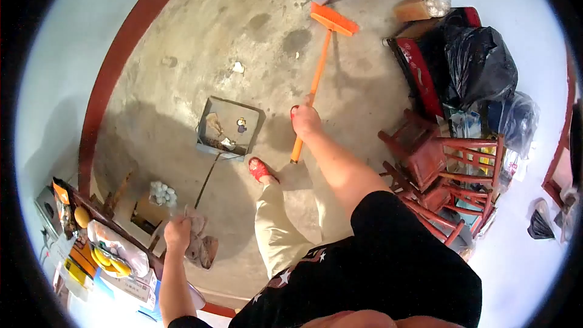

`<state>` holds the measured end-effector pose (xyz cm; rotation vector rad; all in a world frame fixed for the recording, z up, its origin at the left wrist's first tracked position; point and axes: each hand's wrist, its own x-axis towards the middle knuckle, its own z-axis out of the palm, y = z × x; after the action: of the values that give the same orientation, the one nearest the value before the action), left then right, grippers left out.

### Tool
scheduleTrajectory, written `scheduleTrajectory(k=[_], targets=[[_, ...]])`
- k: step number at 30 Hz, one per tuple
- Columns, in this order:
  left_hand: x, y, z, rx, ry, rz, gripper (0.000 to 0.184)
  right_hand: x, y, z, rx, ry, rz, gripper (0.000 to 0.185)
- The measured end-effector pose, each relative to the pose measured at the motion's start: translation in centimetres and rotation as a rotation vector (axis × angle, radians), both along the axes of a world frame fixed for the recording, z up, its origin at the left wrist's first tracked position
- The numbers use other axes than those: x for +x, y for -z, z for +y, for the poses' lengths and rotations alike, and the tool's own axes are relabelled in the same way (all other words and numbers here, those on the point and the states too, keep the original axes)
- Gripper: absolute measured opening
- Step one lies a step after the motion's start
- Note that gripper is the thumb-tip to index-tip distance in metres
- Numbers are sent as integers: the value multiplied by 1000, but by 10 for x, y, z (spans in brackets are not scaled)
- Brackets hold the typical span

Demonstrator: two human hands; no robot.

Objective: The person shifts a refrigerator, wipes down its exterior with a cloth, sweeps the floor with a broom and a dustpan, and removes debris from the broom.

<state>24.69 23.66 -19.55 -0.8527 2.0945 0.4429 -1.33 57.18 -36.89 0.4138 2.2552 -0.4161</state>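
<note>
My right hand point(306, 121) is closed around the orange handle of a broom point(321, 64). The broom's orange head point(334, 19) rests on the floor, farther away. A square grey dustpan point(209, 109) lies left of the broom, with debris and pale scraps inside. Its thin dark handle point(207, 182) runs back toward my left hand point(177, 232), whose fingers are closed, apparently on the handle's upper end. The exact grip is hard to make out. Crumpled brownish material point(200, 246) shows just beside that hand.
A white scrap point(238, 67) lies on the concrete floor point(182, 30). Red-brown wooden chairs point(419, 158), a black plastic bag point(486, 64) and boxes line the right wall. Bananas point(109, 261) and packages crowd a surface at left, beside pale round items point(163, 193).
</note>
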Motion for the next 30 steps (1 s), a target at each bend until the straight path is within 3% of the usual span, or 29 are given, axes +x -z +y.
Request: scheduleTrajectory(k=[2, 4, 9, 11, 13, 15, 17, 19, 22, 24, 26, 27, 29, 30], targets=[[10, 1, 10, 33, 23, 48, 26, 11, 13, -15, -67, -78, 111, 53], [8, -7, 21, 59, 42, 100, 24, 11, 3, -27, -69, -87, 105, 56], [17, -18, 24, 45, 59, 344, 18, 31, -81, 12, -356, -37, 74, 50], [24, -21, 25, 29, 96, 387, 15, 35, -140, 17, -267, -56, 3, 50], [31, -22, 24, -8, 121, 478, 13, 39, -151, 23, -243, -195, 60, 48], [37, -23, 27, -31, 94, 487, 13, 29, -141, 27, -219, -331, 101, 47], [38, -20, 31, -52, 74, 495, 14, -8, -93, 28, -233, -611, 454, 44], [41, -18, 34, -70, 74, 563, 20, -46, -49, 15, -265, -632, 527, 42], [43, -14, 30, -84, 81, 570, 20, -70, -15, -7, -218, -519, 361, 43], [40, -13, 30, -78, 58, 576, 20, -68, 3, -3, -166, -248, 290, 43], [38, -14, 31, -57, 59, 566, 21, -50, 47, 50, -123, -330, 311, 42], [36, -13, 29, -49, 51, 565, 21, -34, 32, 43, -89, -407, 345, 41], [34, -12, 29, -27, 64, 641, 24, 6, -37, 7, 7, -236, 191, 40], [34, -12, 28, -27, 58, 640, 24, 20, -45, 13, -163, -65, 136, 41]])
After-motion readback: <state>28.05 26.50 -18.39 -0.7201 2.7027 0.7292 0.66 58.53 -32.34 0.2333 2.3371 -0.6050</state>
